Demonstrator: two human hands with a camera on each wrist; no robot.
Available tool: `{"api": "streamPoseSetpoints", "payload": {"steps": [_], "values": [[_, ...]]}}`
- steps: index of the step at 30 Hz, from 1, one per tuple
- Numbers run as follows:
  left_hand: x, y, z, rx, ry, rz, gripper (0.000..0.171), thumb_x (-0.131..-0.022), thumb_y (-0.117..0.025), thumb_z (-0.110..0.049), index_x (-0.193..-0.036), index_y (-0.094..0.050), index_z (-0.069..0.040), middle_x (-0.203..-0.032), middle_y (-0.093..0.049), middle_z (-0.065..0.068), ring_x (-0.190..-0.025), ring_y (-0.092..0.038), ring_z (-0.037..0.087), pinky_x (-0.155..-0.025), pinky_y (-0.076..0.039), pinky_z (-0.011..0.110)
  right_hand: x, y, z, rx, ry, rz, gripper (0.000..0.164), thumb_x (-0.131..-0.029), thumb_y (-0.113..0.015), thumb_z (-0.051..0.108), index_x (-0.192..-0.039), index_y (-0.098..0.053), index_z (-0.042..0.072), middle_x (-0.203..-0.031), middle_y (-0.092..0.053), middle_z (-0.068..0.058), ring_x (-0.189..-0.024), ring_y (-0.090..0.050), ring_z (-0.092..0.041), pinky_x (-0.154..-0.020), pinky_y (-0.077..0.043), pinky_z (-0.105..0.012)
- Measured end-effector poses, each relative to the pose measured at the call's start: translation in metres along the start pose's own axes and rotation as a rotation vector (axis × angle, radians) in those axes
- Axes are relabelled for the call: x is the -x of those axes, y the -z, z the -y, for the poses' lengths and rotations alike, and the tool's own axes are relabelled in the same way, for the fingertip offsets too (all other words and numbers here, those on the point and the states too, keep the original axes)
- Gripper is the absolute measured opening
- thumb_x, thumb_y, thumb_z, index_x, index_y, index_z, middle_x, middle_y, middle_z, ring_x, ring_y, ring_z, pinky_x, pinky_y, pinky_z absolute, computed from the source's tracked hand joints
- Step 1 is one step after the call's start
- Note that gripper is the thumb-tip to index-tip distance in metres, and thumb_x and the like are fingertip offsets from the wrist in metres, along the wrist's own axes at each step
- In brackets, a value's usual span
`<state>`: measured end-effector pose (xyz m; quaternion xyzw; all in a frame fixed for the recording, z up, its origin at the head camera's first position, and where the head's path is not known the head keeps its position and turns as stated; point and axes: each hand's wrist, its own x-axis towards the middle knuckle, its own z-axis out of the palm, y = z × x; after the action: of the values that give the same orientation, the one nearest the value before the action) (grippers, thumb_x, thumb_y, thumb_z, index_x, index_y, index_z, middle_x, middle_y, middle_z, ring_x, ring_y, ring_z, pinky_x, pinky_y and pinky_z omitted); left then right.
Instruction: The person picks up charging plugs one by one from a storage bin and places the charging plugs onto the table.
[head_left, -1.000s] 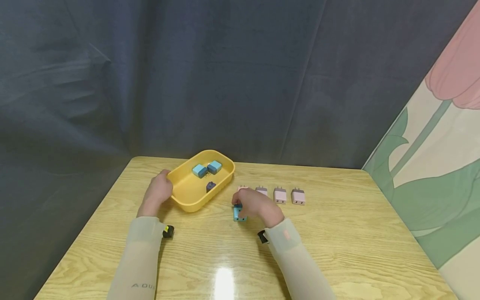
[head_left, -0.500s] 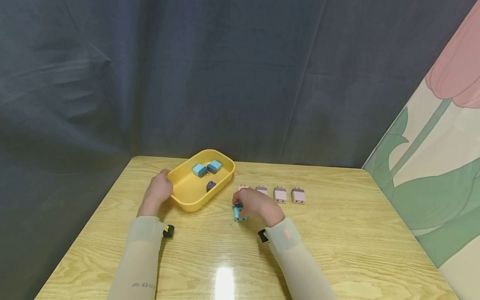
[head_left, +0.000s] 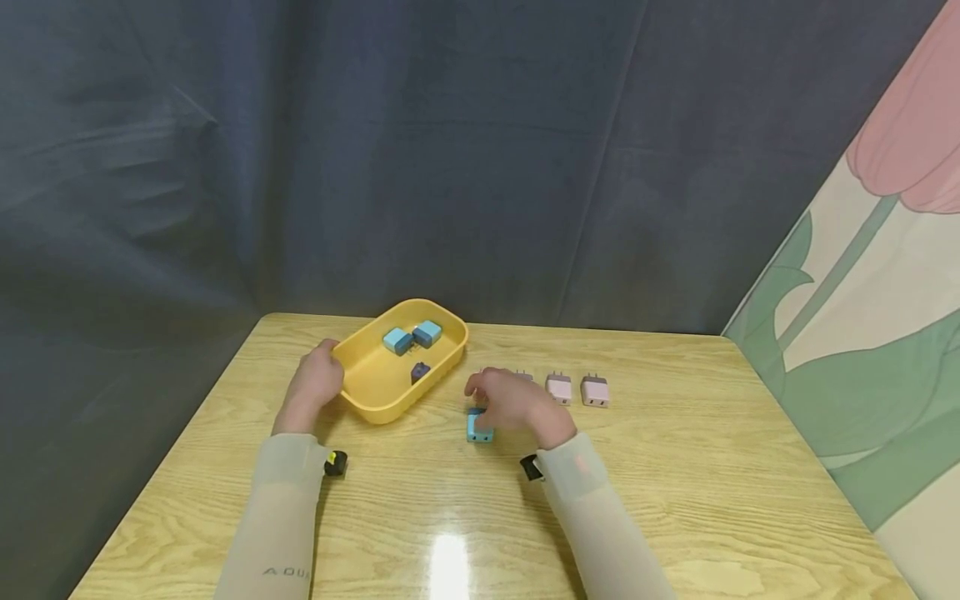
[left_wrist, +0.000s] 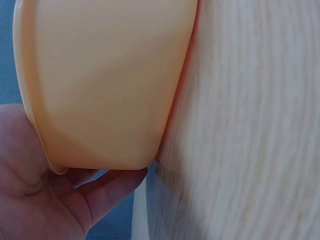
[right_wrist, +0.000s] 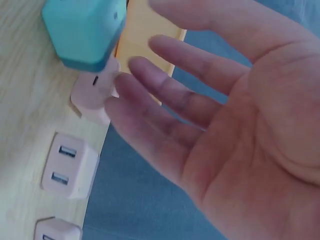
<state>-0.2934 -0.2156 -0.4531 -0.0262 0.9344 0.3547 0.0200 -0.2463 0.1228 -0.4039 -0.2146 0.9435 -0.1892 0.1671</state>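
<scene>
My left hand (head_left: 318,379) grips the near left end of a yellow plastic basket (head_left: 369,383), thumb at the rim and fingers beneath, as the left wrist view shows. Two light-blue and navy USB chargers (head_left: 397,340) and a dark small block (head_left: 420,372) lie in it. My right hand (head_left: 519,403) hovers above a blue USB charger (head_left: 477,432) on the table. Its fingers are spread loosely, apart from the charger (right_wrist: 82,35) in the right wrist view. Behind stand several pink USB chargers (head_left: 558,390) in a row, prongs pointing away; my hand partly covers the left ones.
The wooden table (head_left: 720,467) ends at a dark blue curtain (head_left: 450,167) behind the basket and chargers. A wall cloth with a printed tulip (head_left: 862,350) hangs along the right side. Each wrist wears a black camera (head_left: 336,463).
My right hand has let go of the blue charger and lifted slightly, its fingers loosening. The blue charger stays on the table. My left hand and the basket have not moved.
</scene>
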Motion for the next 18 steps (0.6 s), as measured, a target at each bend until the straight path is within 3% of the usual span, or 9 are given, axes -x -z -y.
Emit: {"api": "streamPoseSetpoints", "payload": {"steps": [5,8,18], "values": [[-0.001,-0.001,0.001,-0.004,-0.003,-0.003,0.057,-0.105,-0.028,-0.009,-0.158,-0.042,0.007,-0.139,-0.064,0.033,-0.102,-0.066,0.036,-0.095,-0.055,0.049,0.001,0.007,-0.01,-0.042,0.053,-0.105,0.039,-0.104,-0.068,0.018,-0.141,-0.068,0.005,-0.136,-0.069,-0.015,-0.123,-0.067,-0.032,-0.11,-0.055,-0.052],[-0.001,-0.001,0.001,0.001,0.0,0.001,0.057,-0.105,-0.028,-0.009,-0.159,-0.041,0.007,-0.139,-0.064,0.033,-0.102,-0.066,0.036,-0.094,-0.054,0.048,0.003,0.01,-0.014,-0.063,0.056,-0.161,0.039,-0.104,-0.069,0.02,-0.14,-0.068,0.004,-0.14,-0.068,-0.017,-0.129,-0.066,-0.037,-0.112,-0.054,-0.055],[0.0,0.0,-0.002,0.014,0.007,0.002,0.057,-0.105,-0.029,-0.008,-0.159,-0.041,0.007,-0.139,-0.064,0.034,-0.103,-0.066,0.037,-0.095,-0.055,0.05,0.001,0.012,-0.015,-0.05,0.079,-0.201,0.04,-0.104,-0.072,0.022,-0.139,-0.069,0.004,-0.141,-0.068,-0.018,-0.132,-0.066,-0.038,-0.114,-0.053,-0.055]]}}
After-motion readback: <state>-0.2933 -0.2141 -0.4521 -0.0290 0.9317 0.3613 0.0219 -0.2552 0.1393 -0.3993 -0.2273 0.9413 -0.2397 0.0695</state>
